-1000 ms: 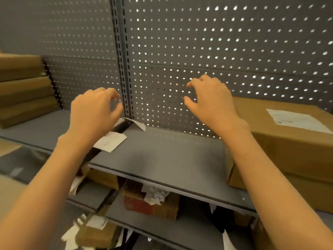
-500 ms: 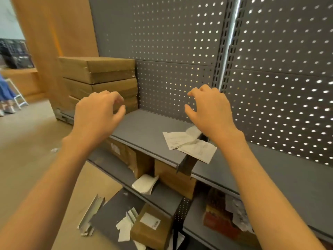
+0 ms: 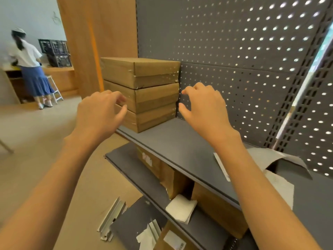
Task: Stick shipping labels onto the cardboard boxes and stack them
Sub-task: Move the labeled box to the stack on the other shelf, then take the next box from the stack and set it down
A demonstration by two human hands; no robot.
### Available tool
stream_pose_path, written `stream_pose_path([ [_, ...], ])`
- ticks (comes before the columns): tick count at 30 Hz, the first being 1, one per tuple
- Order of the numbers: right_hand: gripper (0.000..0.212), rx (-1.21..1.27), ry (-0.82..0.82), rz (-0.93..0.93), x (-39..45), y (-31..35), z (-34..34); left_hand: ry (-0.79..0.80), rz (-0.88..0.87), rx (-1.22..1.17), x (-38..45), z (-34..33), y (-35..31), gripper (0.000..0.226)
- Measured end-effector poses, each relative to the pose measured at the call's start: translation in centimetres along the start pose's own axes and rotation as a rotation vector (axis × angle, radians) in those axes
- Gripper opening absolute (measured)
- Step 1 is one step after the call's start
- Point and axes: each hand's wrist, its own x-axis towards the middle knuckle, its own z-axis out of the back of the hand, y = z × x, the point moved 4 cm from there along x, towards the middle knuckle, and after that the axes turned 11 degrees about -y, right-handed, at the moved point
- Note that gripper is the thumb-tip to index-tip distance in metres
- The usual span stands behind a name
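Three flat cardboard boxes (image 3: 144, 91) lie stacked at the left end of a grey shelf (image 3: 173, 141), against the perforated back panel. My left hand (image 3: 99, 114) hovers in front of the stack's left corner, fingers curled and apart, holding nothing. My right hand (image 3: 203, 107) hangs to the right of the stack above the shelf, also empty with fingers apart. Loose white label sheets (image 3: 277, 179) lie on the shelf behind my right forearm.
Lower shelves hold more cardboard boxes (image 3: 214, 208) and scattered papers (image 3: 181, 208). Metal rails (image 3: 111, 217) lie on the floor. A person (image 3: 30, 67) stands at a wooden desk far left. A wooden pillar (image 3: 97, 42) rises behind the stack.
The view has swung left along the shelf. The stack of three boxes now sits close in front of my hands; the label sheets have shifted to the right edge.
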Motion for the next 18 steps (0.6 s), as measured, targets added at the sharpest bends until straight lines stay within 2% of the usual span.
stream_pose_path([
  [8,0.031,0.037,-0.065,-0.011,7.8,2.1,-5.5,-0.026,-0.001,0.035,6.3,-4.8,5.7,0.023],
  [18,0.040,0.127,-0.228,-0.056,14.4,4.4,-9.6,-0.099,0.028,0.029,11.5,-9.3,11.7,0.029],
])
